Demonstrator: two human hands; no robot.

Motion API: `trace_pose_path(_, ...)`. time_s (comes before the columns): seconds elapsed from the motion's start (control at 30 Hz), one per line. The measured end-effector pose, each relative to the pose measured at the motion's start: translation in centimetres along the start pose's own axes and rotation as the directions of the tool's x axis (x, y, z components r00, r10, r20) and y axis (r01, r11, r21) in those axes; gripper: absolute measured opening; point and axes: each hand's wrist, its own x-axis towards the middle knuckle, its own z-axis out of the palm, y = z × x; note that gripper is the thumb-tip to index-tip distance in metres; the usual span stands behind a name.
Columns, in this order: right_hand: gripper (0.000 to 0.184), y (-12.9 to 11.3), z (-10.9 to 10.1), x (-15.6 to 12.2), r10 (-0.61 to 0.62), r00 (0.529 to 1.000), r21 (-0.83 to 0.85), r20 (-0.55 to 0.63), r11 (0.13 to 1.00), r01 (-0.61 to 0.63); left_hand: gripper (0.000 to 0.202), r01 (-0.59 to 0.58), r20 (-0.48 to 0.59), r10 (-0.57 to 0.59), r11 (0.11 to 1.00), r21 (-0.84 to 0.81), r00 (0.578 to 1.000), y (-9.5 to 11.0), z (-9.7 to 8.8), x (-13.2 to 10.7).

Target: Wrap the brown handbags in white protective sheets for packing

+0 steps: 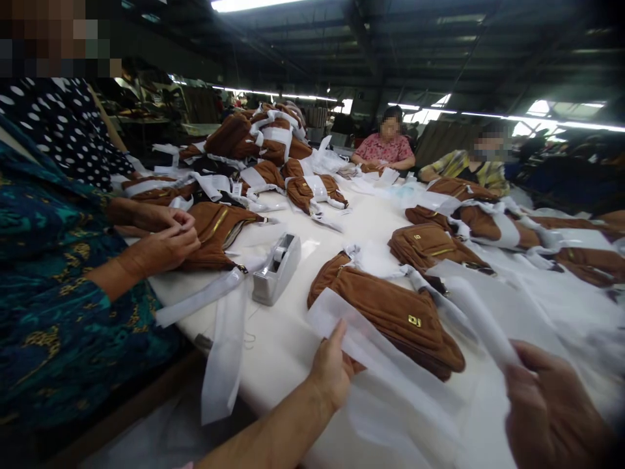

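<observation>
Pinching a white sheet, the left hand is nearly closed.

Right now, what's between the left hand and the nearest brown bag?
A thin white sheet, pinched by the left hand; in the head view it overlaps the near side of the brown bag. Whether they touch isn't clear.

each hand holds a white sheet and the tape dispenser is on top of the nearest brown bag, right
Not on top: in the head view, the tape dispenser stands on the white table, left of the nearest brown bag. Left hand and right hand each hold a white sheet.
</observation>
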Motion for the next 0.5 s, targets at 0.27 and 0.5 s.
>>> trace_pose_path(0.27,0.038,-3.6,7.1,-3.7,-0.481,0.866,0.188,0.134,0.871,0.454,0.04,0.083,0.254,-0.05,0.99,-0.117,0.966,-1.7,-0.3,-3.6)
trace_pose_path(0.5,0.039,-4.3,6.9,-3.9,-0.522,0.837,0.309,0.164,0.833,0.459,0.02,-0.021,0.259,0.022,1.0,-0.005,0.966,-4.2,-2.7,-4.1)
